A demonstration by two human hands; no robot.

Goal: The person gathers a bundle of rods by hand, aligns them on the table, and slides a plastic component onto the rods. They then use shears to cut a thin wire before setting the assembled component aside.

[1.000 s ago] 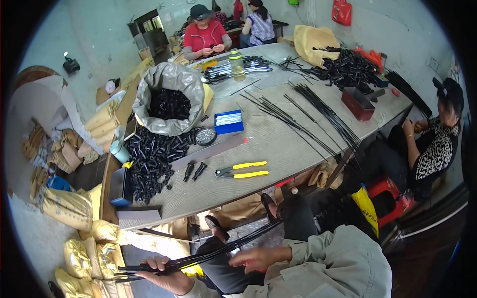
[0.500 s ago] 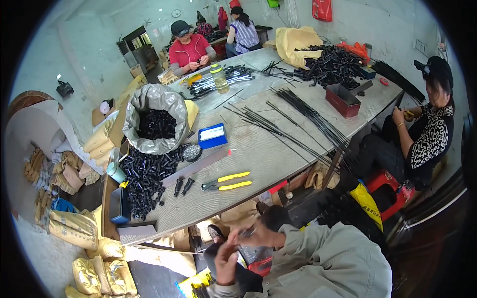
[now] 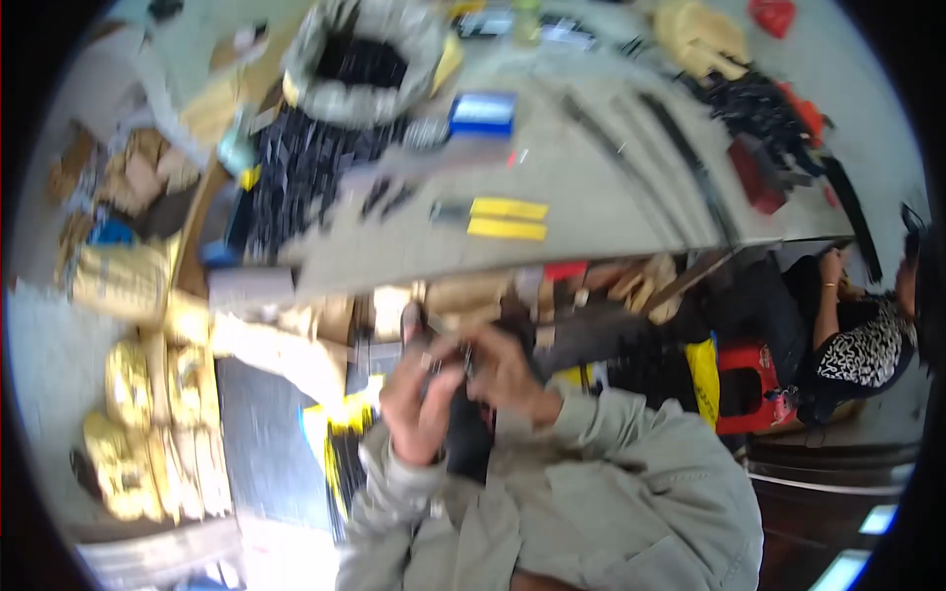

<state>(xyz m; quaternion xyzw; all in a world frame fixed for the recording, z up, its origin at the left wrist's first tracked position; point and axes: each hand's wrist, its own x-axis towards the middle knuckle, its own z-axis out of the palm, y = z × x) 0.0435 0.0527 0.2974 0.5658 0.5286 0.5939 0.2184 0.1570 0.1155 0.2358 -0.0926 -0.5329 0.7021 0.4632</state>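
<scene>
My left hand [image 3: 419, 404] and my right hand [image 3: 501, 374] meet in front of my body, close to the table's near edge. Both have their fingers bent and drawn together. Something small and dark shows at the right fingertips, too blurred to name. Yellow-handled pliers [image 3: 507, 219] lie on the table beyond my hands. To their left are a couple of short black parts [image 3: 387, 199] and a large heap of similar black pieces [image 3: 296, 172].
The table [image 3: 581, 197] carries a silver sack [image 3: 305, 74], a blue box [image 3: 483, 113], long black rods [image 3: 690, 163] and a dark red box [image 3: 757, 175]. At the right a person [image 3: 857, 345] sits near a red stool [image 3: 741, 379]. Yellow packages [image 3: 128, 384] stand at lower left.
The view has tipped downward, so the table sits higher in the picture and the people at the back are out of sight. My hands stay close together, fingers drawn in more.
</scene>
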